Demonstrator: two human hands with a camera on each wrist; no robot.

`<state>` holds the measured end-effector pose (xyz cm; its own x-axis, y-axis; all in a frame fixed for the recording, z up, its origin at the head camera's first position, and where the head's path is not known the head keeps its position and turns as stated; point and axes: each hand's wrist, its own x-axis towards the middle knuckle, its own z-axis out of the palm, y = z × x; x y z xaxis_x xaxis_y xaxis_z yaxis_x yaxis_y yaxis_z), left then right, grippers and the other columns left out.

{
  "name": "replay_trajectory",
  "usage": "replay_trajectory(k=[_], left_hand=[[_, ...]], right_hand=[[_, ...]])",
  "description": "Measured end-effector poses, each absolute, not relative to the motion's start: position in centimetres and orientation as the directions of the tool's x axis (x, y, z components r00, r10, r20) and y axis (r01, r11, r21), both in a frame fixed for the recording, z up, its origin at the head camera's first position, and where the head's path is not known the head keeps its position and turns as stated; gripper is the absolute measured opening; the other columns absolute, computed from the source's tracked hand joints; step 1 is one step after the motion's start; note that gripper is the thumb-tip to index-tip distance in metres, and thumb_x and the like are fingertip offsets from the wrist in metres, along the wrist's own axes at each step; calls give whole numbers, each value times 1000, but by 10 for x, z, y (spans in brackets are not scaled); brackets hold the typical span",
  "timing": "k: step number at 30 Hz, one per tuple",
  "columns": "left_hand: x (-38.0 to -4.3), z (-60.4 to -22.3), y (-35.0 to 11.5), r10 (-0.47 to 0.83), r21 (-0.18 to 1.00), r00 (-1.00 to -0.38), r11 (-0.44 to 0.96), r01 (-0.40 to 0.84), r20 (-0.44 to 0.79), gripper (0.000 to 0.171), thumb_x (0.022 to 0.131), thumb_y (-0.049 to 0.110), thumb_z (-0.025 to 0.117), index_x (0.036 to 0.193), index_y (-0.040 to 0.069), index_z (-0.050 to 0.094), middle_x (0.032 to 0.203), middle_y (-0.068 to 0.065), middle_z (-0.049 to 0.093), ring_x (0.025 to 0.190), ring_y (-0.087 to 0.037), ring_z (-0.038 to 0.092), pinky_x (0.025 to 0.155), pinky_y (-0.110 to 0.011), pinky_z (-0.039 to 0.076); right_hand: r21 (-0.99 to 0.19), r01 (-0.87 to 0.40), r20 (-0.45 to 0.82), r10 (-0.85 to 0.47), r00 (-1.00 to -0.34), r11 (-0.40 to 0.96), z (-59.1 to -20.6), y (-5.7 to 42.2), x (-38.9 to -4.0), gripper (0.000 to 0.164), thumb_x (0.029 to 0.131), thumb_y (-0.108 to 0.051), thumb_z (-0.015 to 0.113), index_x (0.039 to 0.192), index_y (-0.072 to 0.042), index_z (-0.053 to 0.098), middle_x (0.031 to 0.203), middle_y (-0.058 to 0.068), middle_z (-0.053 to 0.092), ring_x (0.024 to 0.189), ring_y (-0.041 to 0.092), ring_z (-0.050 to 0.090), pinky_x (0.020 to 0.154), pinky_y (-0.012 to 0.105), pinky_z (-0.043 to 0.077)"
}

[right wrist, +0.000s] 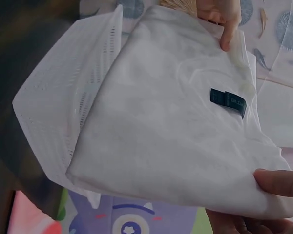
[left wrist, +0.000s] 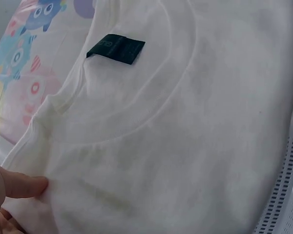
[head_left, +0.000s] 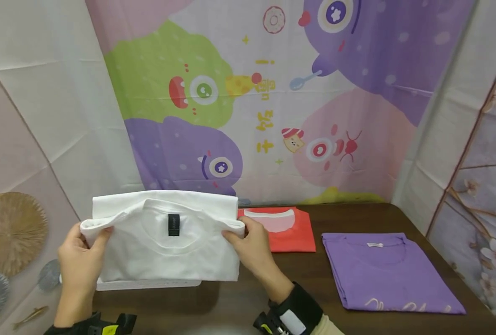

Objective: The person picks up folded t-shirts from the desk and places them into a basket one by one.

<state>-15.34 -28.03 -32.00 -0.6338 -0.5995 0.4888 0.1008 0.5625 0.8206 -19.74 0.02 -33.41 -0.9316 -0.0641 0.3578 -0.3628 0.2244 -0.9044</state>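
A folded white T-shirt (head_left: 164, 263) with a dark neck label (head_left: 174, 225) hangs between my two hands in the head view. My left hand (head_left: 80, 260) pinches its left shoulder edge, thumb on the near side. At the opposite shoulder my right hand (head_left: 254, 246) pinches the cloth the same way. Behind and below the shirt stands a white perforated plastic basket (right wrist: 58, 102). Only a strip of its rim shows in the head view, since the shirt hides the rest. The right wrist view shows both thumbs on the fabric.
To the right on the dark wooden table (head_left: 239, 309) lies a folded purple T-shirt (head_left: 390, 274). A folded red garment (head_left: 300, 237) with a pink and white neck area lies farther back, partly behind my right hand. A cartoon-printed cloth (head_left: 264, 177) hangs behind the table.
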Motion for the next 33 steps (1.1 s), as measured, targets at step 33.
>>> replay_trajectory(k=[33], left_hand=[[-171,-339,-346,-679,824,-512,556,109,526,38,88,9,66,89,42,46,75,41,46,68,15,43,60,-3,34]], right_hand=[[-865,-437,423,-112,-899,246,-353,-72,-219,16,78,-5,74,92,0,67,88,15,72,73,12,56,61,16,44]])
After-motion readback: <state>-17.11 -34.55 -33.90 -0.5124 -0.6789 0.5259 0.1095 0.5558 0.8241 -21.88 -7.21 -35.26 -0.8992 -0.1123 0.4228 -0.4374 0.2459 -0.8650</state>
